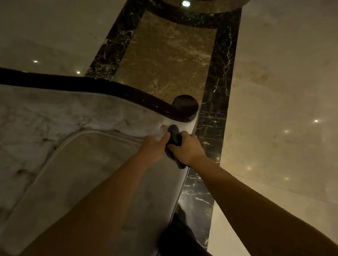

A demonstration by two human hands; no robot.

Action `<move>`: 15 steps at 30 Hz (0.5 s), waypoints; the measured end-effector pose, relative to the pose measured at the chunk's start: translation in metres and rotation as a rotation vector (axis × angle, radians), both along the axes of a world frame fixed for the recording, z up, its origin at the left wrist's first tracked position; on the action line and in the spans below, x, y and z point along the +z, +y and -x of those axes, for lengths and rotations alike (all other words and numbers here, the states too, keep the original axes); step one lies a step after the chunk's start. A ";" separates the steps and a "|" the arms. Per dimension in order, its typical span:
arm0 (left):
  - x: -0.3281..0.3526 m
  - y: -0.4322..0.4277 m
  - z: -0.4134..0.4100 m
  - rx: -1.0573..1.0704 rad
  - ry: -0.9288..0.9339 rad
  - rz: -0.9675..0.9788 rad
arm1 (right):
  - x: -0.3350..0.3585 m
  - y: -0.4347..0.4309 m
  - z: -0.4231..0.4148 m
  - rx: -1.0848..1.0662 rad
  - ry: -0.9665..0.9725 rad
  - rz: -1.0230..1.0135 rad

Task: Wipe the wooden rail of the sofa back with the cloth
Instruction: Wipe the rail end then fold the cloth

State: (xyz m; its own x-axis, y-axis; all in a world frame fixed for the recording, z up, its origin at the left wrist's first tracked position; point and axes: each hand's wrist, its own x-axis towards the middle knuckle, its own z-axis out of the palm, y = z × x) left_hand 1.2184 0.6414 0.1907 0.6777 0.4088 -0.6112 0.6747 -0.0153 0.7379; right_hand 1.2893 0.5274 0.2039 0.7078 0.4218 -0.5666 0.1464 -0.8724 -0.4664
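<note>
A dark wooden rail (93, 86) runs along the top of the pale sofa back (50, 108) and ends in a round wooden knob (185, 105) at the corner. Just below that knob, a dark cloth (175, 137) is bunched between both hands. My left hand (154, 146) grips its left side, and my right hand (188, 147) closes around its right side, with a tail of cloth hanging under the wrist. The cloth sits over the pale upholstered corner, a little short of the rail.
The sofa's seat cushion (90, 173) with piped edging lies under my left forearm. The polished marble floor (280, 84) surrounds the sofa, with a dark veined border strip (214, 114) and a brown inlay panel (166, 57). A dark trouser leg (179, 241) shows at the bottom.
</note>
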 end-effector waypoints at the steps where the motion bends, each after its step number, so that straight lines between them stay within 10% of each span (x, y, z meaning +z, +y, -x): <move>1: 0.007 -0.005 0.023 0.130 0.032 0.165 | 0.012 -0.006 0.016 0.024 0.050 -0.098; 5: 0.033 -0.024 0.129 0.295 0.019 0.530 | 0.063 -0.035 0.077 0.062 0.363 -0.427; 15: 0.123 -0.175 0.449 1.024 -0.477 0.614 | 0.159 -0.113 0.320 0.216 0.874 -0.704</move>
